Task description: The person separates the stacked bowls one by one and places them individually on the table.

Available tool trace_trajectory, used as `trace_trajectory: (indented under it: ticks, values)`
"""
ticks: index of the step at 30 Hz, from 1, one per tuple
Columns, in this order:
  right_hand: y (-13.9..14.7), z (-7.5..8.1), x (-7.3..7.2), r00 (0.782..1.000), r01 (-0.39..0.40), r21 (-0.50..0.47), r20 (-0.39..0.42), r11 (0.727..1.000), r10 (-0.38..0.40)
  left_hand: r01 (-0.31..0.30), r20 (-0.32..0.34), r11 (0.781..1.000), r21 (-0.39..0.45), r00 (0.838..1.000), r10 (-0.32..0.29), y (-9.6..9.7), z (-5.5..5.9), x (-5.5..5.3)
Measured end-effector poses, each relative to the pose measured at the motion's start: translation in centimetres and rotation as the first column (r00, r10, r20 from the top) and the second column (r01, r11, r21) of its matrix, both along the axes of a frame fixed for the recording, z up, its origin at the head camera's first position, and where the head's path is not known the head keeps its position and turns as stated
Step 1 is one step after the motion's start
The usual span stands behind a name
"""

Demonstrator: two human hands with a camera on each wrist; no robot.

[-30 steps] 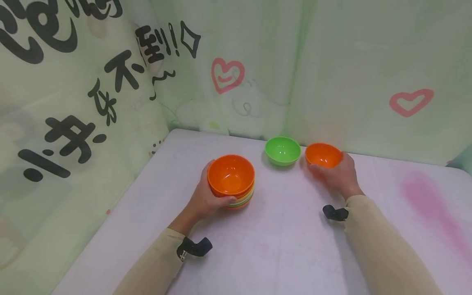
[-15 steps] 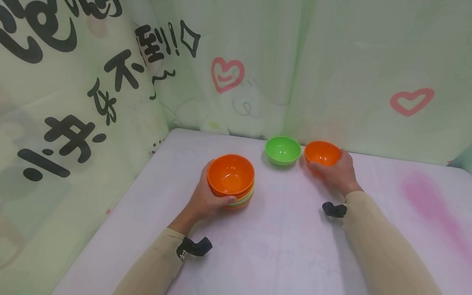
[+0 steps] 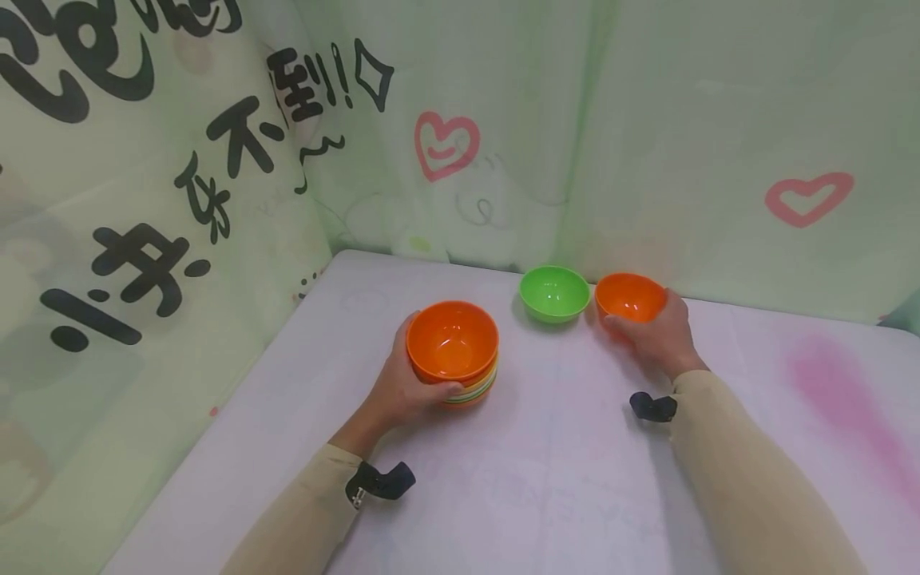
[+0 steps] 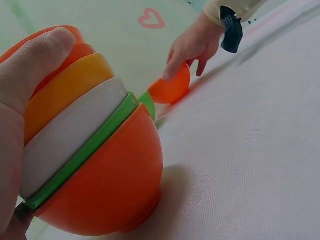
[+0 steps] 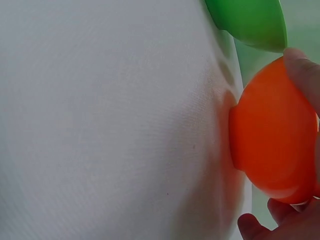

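Observation:
My left hand (image 3: 413, 383) grips a stack of nested bowls from its left side, thumb across the front. An orange bowl (image 3: 453, 342) tops the stack; below it the left wrist view shows a yellow-orange bowl (image 4: 75, 90), a white bowl (image 4: 75, 137), a green rim (image 4: 85, 155) and an orange bottom bowl (image 4: 110, 185). At the table's back edge my right hand (image 3: 661, 335) holds a single orange bowl (image 3: 628, 297) by its right side, thumb at the near rim. The bowl stands upright, its foot close over the cloth. Just left of it sits a green bowl (image 3: 553, 295).
A white cloth with a pink smudge covers the table (image 3: 546, 463). Pale green curtains (image 3: 647, 144) with hearts and black lettering hang close behind the table and along its left side. Dark bands (image 3: 381, 481) sit on both wrists.
The orange bowl in my right hand has shifted very slightly back toward the curtain. The left hand and its stack hold their place, and the green bowl has not moved.

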State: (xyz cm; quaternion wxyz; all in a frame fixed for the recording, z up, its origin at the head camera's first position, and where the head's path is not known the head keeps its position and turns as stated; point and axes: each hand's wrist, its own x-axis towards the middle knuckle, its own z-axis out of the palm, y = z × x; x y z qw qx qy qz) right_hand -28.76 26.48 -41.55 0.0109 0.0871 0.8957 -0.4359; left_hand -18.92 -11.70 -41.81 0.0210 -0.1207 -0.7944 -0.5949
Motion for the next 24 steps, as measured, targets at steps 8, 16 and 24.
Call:
trace_trajectory:
  ticks: [8, 16, 24]
  values:
    - [0.2, 0.1, -0.1, 0.999, -0.022, 0.031, -0.025, 0.999, 0.023, -0.004, -0.004, 1.0, -0.015, 1.0, 0.003, 0.0, -0.1, -0.1]
    - [0.8, 0.7, 0.6, 1.0, -0.021, 0.037, 0.017, 0.999, 0.021, -0.002, 0.005, 1.0, -0.009, 1.0, 0.002, 0.1, -0.2, -0.1]
    - [0.1, 3.4, 2.0, 0.995, 0.045, 0.005, -0.094, 0.999, -0.044, 0.0, -0.017, 1.0, 0.006, 1.0, 0.0, 0.1, -0.3, -0.1]
